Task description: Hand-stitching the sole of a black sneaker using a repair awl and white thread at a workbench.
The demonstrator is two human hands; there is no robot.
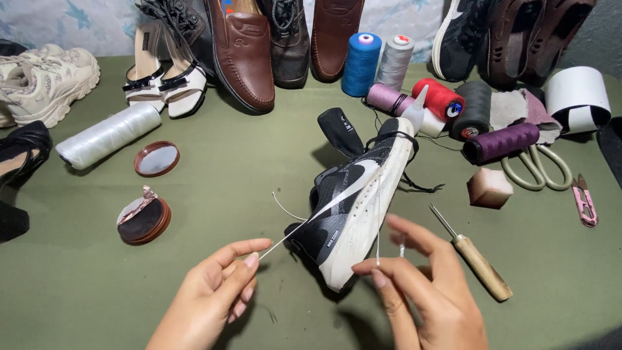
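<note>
Centre of the green work mat (97, 285): black-and-white sneaker (353, 207), lying on its side, sole edge turned toward the right hand, toe nearest the person, tongue lifted at the far end.

Left hand (210, 295), just left of the sneaker's toe: thumb and forefinger pinched on a pale thread (285, 236) that runs taut up into the sneaker's side. A loose loop of the same thread curls above the mat beside the shoe.

Right hand (431, 288), just right of the toe: thumb and forefinger pinched on a second strand of thread that rises straight along the white sole edge; the other fingers are spread loosely (a small pale object between them, too small to identify).

Right of the sneaker, close by the right hand: wooden-handled awl (478, 259) flat on the mat, metal tip pointing away from the person. Further right, a small pinkish block (489, 188), pale-handled scissors (538, 170) and pink thread snips (585, 202).

Beyond the sneaker: cluster of thread spools (440, 97), blue, grey, mauve, red, dark and purple, plus a white roll of tape (578, 98).

Left of the sneaker, well apart: white cord spool (107, 135), a round tin lid (157, 159), an open tin of dark paste (144, 219).

Far edge behind the sneaker: row of shoes, including a brown loafer (243, 55), white-strapped heels (162, 71) and a cream trainer (42, 81).
</note>
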